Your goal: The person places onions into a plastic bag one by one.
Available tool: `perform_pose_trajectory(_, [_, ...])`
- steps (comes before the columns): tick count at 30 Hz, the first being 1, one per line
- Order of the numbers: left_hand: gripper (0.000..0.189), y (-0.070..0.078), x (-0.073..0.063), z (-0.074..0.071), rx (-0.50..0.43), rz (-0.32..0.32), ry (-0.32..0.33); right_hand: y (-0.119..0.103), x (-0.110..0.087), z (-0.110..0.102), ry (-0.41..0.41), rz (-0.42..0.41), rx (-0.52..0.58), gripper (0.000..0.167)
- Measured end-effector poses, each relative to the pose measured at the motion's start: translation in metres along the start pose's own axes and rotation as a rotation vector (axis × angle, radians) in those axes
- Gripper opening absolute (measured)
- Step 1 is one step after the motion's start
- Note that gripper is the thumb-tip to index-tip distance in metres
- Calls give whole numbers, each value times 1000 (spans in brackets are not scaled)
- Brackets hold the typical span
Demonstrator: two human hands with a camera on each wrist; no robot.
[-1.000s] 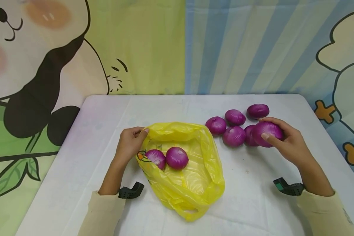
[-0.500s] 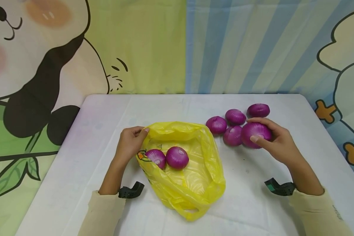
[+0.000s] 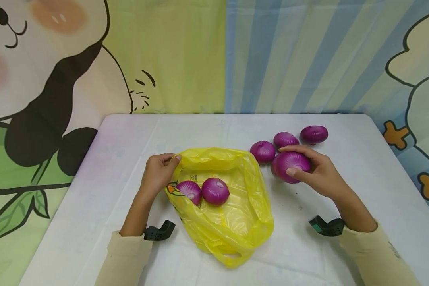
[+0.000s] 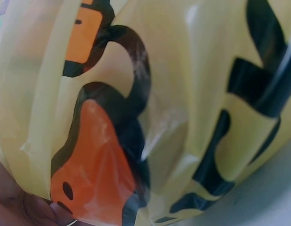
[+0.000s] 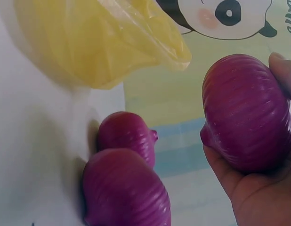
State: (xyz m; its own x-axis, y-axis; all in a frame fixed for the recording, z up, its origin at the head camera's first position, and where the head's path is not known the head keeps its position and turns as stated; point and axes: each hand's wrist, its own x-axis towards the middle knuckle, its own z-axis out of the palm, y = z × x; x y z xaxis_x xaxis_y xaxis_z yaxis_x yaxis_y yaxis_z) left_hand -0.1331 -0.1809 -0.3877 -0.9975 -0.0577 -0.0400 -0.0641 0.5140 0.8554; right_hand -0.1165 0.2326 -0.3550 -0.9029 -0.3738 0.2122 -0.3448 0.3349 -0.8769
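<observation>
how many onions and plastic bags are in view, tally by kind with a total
Red onions: 7
Yellow plastic bag: 1
Total: 8 visible; the right hand and its onion may hide more

The table (image 3: 85, 198) is white and has rounded far corners; on it there are a few small dark specks (image 3: 296, 193). Behind it is a cloth (image 3: 178, 55), yellow-green in the middle and with blue stripes (image 3: 260, 59) farther right. At left a panda (image 3: 64, 87) is printed, with a green leaf (image 3: 12, 218) below; at right, a pale figure (image 3: 427, 111) with orange feet (image 3: 395, 135)
</observation>
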Motion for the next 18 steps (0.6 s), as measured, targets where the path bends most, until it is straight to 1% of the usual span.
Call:
perform_pose_trajectory(3, [41,0,0,0,-2,-2,-2,-2,5,4,-13,7,-7,52])
perform_pose_trajectory(8, [42,0,0,0,-7,-12,-5,-8,15,10,-30,35,-54,51])
perform_pose_trajectory(12, [42,1,0,0,0,-17,-1,-13,22,16,-60,34,-37,50])
perform_pose_trajectory(14, [41,1,0,0,3,-15,0,-15,26,19,-74,13,-17,49])
perform_pose_trajectory(18, [41,0,1,0,2,-14,-2,-17,36,26,-110,-61,9,49])
